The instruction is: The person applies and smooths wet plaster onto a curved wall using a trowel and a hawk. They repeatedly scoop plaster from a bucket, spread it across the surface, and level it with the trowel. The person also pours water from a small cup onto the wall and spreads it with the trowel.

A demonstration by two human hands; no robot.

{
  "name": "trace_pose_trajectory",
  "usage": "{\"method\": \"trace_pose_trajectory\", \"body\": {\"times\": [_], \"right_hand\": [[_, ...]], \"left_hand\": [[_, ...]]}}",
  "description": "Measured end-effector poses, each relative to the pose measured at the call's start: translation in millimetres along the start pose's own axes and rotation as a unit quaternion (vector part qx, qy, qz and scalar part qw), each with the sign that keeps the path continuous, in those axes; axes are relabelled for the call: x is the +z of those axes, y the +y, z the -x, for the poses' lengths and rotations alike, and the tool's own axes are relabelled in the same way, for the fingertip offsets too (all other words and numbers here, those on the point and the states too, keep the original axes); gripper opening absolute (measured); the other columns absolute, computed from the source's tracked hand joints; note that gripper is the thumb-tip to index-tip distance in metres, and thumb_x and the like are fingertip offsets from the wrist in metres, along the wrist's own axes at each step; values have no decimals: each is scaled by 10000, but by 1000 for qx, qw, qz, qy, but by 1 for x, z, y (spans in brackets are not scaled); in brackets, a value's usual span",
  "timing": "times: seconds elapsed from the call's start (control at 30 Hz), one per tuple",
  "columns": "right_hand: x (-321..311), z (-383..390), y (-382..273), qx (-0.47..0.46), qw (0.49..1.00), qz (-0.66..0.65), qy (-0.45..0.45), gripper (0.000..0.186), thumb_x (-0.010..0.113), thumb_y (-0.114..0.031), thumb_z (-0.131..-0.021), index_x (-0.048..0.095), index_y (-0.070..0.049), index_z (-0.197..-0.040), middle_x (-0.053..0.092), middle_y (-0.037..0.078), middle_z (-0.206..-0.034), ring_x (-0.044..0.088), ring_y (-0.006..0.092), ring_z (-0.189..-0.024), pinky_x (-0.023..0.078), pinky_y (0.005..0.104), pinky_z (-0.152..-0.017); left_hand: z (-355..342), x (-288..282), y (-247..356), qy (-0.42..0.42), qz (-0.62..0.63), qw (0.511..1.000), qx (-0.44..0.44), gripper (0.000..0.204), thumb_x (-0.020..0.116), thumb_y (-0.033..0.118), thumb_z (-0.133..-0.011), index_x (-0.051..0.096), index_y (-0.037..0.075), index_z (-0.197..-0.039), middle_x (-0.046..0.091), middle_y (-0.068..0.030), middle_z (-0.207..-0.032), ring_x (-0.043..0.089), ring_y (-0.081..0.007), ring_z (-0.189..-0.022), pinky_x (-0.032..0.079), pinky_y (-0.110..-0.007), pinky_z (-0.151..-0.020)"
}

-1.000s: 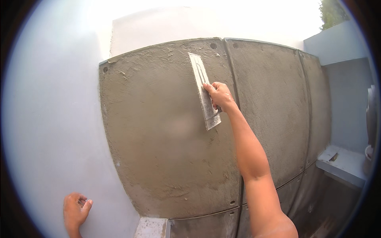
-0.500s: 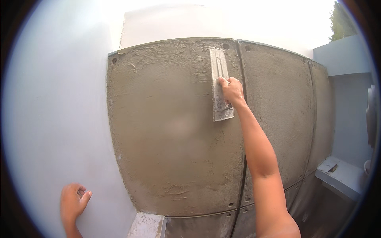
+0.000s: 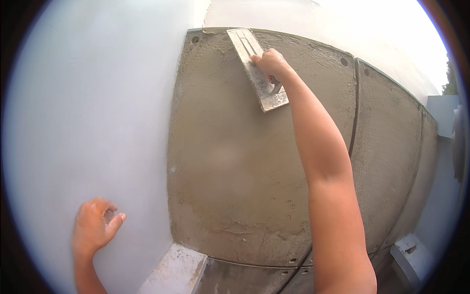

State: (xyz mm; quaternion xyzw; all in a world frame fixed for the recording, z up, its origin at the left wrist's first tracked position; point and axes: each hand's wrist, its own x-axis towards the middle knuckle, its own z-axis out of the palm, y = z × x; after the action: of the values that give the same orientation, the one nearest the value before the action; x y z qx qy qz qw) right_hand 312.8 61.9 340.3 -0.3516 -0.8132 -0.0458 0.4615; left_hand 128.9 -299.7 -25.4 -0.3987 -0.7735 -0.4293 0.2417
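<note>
My right hand (image 3: 270, 66) grips the handle of a long, pale rectangular finishing trowel (image 3: 249, 59), its blade lying tilted against the upper part of a grey, cement-coated wall panel (image 3: 235, 171). The panel has rough ridges along its top and lower parts, a smoother middle and dark round holes near corners. At lower left my left hand (image 3: 96, 223) has its fingers loosely curled and apart, with nothing visible in them, in front of the pale painted side wall (image 3: 98, 122); whether it touches that wall I cannot tell.
More cement panels (image 3: 387, 161) continue rightward, divided by dark grooves. A white ledge (image 3: 174, 267) juts out at the lower middle, and another ledge (image 3: 413, 255) sits at lower right. A pale upper wall (image 3: 318, 24) rises behind; foliage (image 3: 449, 81) shows at the far right.
The trowel in my right hand has moved leftward along the panel's top, its upper end now at the top edge. The view has shifted, and my left hand sits higher in it.
</note>
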Motion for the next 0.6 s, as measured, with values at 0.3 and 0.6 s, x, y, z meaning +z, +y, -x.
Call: {"method": "trace_pose_trajectory", "body": {"times": [0.3,0.6], "right_hand": [[139,88,-47,-146,968,122,-163,435,586,-320,-991,684,102,-1032,720,252,-963,729,361,-874,592,441,-780],[275,262,43,-230,905,194,-301,306,592,-247,-954,630,41,-1049,727,258,-960,723,419,-911,582,501,-814]], "left_hand": [[-2,1,-8,3,14,998,67,208,778,141,-786,652,-24,-786,611,-99,-683,586,-201,-585,460,-316,-582],[-5,-14,-10,-53,16,995,78,262,723,222,-876,687,-35,-839,680,-155,-806,656,-310,-749,523,-414,-724]]}}
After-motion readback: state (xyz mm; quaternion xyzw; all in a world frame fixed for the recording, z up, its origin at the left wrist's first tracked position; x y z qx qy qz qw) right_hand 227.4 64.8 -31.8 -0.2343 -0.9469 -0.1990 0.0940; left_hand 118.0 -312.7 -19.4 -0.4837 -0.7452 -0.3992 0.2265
